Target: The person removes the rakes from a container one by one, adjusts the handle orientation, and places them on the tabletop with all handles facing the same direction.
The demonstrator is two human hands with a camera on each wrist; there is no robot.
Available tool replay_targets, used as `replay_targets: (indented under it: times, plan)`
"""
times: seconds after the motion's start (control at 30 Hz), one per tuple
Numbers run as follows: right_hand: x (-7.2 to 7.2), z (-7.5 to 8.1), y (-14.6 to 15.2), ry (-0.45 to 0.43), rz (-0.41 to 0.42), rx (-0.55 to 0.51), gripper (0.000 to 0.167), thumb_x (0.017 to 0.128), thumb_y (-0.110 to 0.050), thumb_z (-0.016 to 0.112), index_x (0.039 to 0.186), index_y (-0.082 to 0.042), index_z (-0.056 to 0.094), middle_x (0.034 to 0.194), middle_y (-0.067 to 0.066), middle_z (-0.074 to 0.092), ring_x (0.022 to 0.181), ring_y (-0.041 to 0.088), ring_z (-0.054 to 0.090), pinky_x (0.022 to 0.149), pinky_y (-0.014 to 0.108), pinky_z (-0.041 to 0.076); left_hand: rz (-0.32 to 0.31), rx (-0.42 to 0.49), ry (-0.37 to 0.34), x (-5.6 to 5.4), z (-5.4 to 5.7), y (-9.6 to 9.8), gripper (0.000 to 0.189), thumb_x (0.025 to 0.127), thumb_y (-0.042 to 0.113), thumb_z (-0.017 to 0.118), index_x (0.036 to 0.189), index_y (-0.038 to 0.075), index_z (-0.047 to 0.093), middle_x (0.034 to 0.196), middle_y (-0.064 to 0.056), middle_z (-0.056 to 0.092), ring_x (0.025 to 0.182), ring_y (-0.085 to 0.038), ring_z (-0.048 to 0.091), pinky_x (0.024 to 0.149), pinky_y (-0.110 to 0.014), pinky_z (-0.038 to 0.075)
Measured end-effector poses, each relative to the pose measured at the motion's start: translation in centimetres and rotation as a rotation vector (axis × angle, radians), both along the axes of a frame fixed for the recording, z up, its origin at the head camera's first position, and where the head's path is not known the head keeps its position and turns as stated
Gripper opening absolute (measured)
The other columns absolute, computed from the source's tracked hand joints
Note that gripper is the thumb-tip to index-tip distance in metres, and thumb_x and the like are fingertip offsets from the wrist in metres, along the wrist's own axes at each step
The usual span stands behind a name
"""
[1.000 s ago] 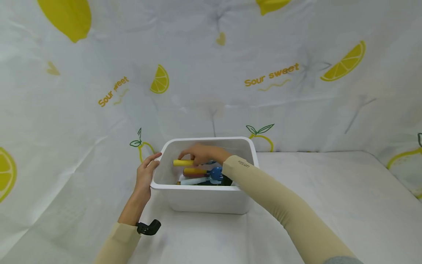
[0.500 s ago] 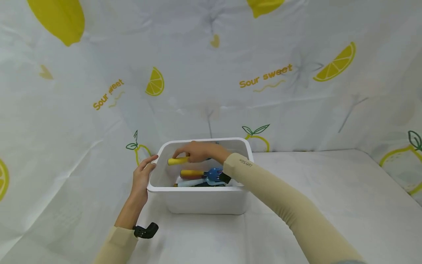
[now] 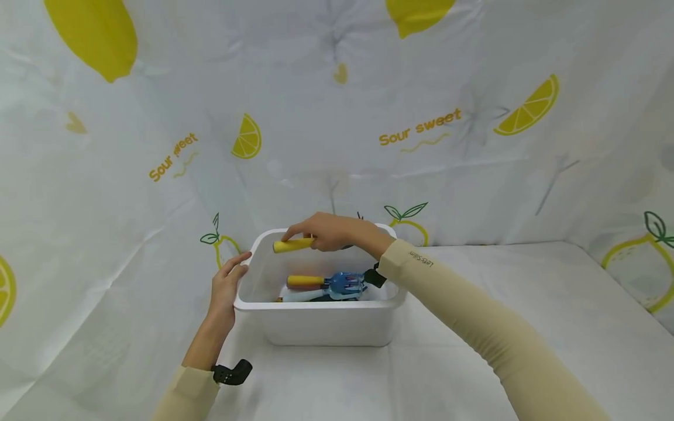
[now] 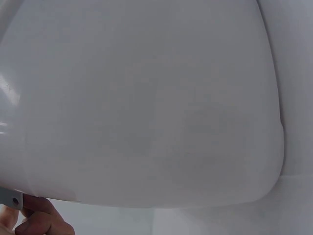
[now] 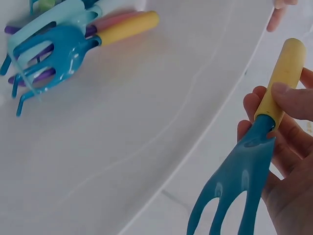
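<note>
noted, a blue fork [image 5: 247, 149] with a yellow handle [image 3: 292, 245], held by the right hand [image 3: 327, 232] above the opening of a white bin [image 3: 326, 324], off toward 11 o'clock from its centre. gripped at the handle, with the thumb on one side and the fingers bent round the other. aimed, butt end, at about 9 o'clock in the head view; in the right wrist view, tines toward 7 o'clock, handle toward 1.

lying in the bin, toward 6 o'clock: a second blue fork [image 3: 344, 282], also yellow-handled, overlapping a pale blue tool [image 3: 305, 296], with purple parts [image 5: 45, 75] showing beneath. too overlapped to sort further.

steadied at the rim, 9 o'clock side, by the left hand [image 3: 223, 287], with fingers bent onto the edge. set on a white-covered tabletop [image 3: 316, 386]. worn on the left wrist, a black device [image 3: 231, 372]; on both arms, beige sleeves [image 3: 463, 310]. hung toward 12 o'clock, a lemon-print cloth [image 3: 316, 158].
</note>
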State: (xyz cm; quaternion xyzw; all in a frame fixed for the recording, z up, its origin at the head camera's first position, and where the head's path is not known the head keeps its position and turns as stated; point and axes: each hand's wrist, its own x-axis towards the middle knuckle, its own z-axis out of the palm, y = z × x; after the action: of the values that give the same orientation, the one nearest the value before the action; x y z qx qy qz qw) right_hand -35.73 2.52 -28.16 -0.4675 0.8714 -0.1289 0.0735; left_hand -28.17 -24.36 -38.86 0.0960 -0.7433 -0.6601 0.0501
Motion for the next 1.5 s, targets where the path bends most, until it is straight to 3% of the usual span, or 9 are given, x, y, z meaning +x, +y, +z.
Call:
replay_targets:
  times: [0.33, 0.73, 1.17, 1.5]
  plan:
    - [2.0, 1.2, 2.5, 0.065, 0.025, 0.004, 0.06, 0.098, 0.006, 0.055, 0.147, -0.029, 0.058, 0.141, -0.001, 0.064, 0.116, 0.02, 0.062, 0.102, 0.035, 0.054, 0.019, 0.016, 0.01, 0.1, -0.3, 0.0, 0.043, 0.107, 0.027, 0.049, 0.149, 0.02, 0.054, 0.143, 0.004, 0.051, 0.112, -0.008, 0.059, 0.086, -0.021, 0.052]
    - [2.9, 1.0, 6.4, 0.122, 0.002, -0.055, 0.058, 0.097, 0.004, 0.06, 0.144, -0.03, 0.059, 0.128, 0.001, 0.069, 0.115, 0.023, 0.065, 0.1, 0.039, 0.055, -0.001, 0.018, 0.008, 0.5, -0.2, -0.2, 0.044, 0.109, 0.03, 0.045, 0.152, 0.022, 0.05, 0.15, 0.002, 0.048, 0.122, -0.013, 0.055, 0.088, -0.02, 0.053]
    - [3.1, 0.9, 11.0, 0.137, -0.082, -0.082, 0.058, 0.097, 0.002, 0.062, 0.142, -0.034, 0.059, 0.121, 0.002, 0.07, 0.109, 0.023, 0.064, 0.092, 0.04, 0.056, -0.013, 0.029, 0.006, 0.6, -0.3, 0.0, 0.045, 0.109, 0.03, 0.045, 0.153, 0.022, 0.048, 0.152, 0.003, 0.047, 0.123, -0.011, 0.056, 0.091, -0.021, 0.053]
    - [3.1, 1.1, 14.0, 0.122, -0.16, -0.088, 0.051, 0.097, -0.001, 0.062, 0.138, -0.031, 0.063, 0.116, 0.003, 0.07, 0.102, 0.023, 0.065, 0.093, 0.042, 0.057, -0.012, 0.042, 0.015, 0.5, -0.1, 0.2, 0.045, 0.109, 0.029, 0.045, 0.153, 0.021, 0.05, 0.149, 0.004, 0.049, 0.119, -0.009, 0.058, 0.089, -0.019, 0.053]
